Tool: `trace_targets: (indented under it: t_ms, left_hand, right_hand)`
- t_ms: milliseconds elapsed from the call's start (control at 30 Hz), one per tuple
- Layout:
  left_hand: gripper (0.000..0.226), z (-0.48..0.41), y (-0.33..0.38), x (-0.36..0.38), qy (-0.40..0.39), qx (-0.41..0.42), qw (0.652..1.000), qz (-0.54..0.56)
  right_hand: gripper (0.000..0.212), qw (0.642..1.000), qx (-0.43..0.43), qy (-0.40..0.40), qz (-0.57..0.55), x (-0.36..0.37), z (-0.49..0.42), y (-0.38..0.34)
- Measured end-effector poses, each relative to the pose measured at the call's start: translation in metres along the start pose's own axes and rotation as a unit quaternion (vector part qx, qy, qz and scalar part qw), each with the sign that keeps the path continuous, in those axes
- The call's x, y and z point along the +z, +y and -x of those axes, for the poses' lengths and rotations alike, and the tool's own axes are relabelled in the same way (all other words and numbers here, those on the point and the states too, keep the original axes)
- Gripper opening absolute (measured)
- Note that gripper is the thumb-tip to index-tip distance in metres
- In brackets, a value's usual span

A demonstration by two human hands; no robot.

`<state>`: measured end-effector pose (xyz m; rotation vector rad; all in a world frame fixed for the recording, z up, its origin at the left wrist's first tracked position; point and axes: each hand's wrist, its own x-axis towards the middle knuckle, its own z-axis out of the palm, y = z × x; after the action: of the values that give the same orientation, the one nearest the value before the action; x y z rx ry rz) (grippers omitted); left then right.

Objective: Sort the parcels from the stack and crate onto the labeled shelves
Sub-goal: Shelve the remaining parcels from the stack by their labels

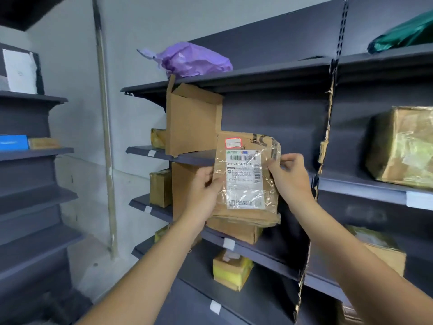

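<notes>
1. Gripping the flat cardboard parcel (pixel 246 184), the left hand (pixel 206 184) curls round its left edge, while the right hand (pixel 290 177) pinches its upper right edge, where clear tape has lifted loose.
2. The parcel stands upright between the two hands, in front of the dark shelf unit (pixel 269 109). Its white shipping label (pixel 243 179) faces the camera, with a red-bordered sticker (pixel 233 142) above it.
3. Just below the hands, a brown carton (pixel 236 231) sits on a shelf. The parcel's lower edge overlaps it in the view, and I cannot tell whether the two touch.
4. A white shelf tag (pixel 229 243) is fixed to that shelf's front edge, and lower still a small yellow-taped carton (pixel 232 270) rests on the next shelf down.
5. Above and left of the left hand, an open carton (pixel 192 120) stands on a higher shelf with one flap raised.
6. Well to the right of the right hand, a tape-wrapped carton (pixel 403 146) sits on the neighbouring bay.
7. High above both hands, a purple plastic bag (pixel 192 59) lies on the top shelf. A green bag (pixel 403 34) lies far up to the right.
8. Far left of the left hand, a second shelf unit (pixel 35 151) holds a blue box (pixel 13 142) and, higher, a white parcel (pixel 20 71).
</notes>
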<state>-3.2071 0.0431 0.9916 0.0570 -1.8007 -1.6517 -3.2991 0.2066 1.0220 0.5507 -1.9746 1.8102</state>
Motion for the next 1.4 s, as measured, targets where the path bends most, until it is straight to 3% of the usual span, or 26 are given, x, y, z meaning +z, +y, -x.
trace_targets:
  t_ms: [300, 467, 567, 667, 767, 900, 1000, 1233, 1300, 1400]
  left_hand:
    - [0.023, -0.113, -0.016, 0.023, -0.040, 0.009, 0.995, 0.089]
    - [0.028, -0.166, -0.026, 0.028, -0.077, -0.003, 0.986, 0.145]
    - [0.026, -0.189, -0.031, 0.029, -0.138, -0.003, 0.975, 0.173]
    - [0.044, -0.211, -0.043, 0.028, -0.209, 0.024, 0.962, 0.174]
    - [0.056, -0.235, -0.054, 0.028, -0.240, 0.033, 0.965, 0.102]
    - [0.026, -0.267, -0.058, 0.036, -0.211, 0.048, 0.976, 0.013]
    - [0.022, -0.289, -0.060, 0.044, -0.210, 0.069, 0.974, -0.053]
    - [0.062, -0.333, -0.072, 0.066, -0.171, 0.109, 0.964, -0.171]
    - [0.064, -0.342, -0.075, 0.070, -0.180, 0.107, 0.962, -0.173]
    - [0.060, -0.351, -0.080, 0.074, -0.192, 0.106, 0.958, -0.183]
  right_hand:
    - [0.022, 0.996, -0.069, -0.020, 0.050, 0.020, -0.087, 0.021]
    - [0.028, 0.987, -0.097, -0.111, 0.059, 0.025, -0.113, 0.026]
    - [0.033, 0.980, -0.087, -0.171, 0.060, 0.030, -0.126, 0.036]
    - [0.039, 0.975, -0.066, -0.196, 0.078, 0.032, -0.138, 0.043]
    - [0.044, 0.980, -0.048, -0.180, 0.071, 0.037, -0.157, 0.056]
    - [0.021, 0.988, -0.020, -0.114, 0.099, 0.048, -0.175, 0.061]
    - [0.026, 0.991, 0.016, -0.065, 0.113, 0.056, -0.188, 0.068]
    - [0.054, 0.988, 0.054, 0.011, 0.145, 0.083, -0.218, 0.086]
    - [0.060, 0.969, 0.051, 0.023, 0.239, 0.088, -0.227, 0.088]
    - [0.052, 0.958, 0.056, 0.040, 0.280, 0.093, -0.232, 0.088]
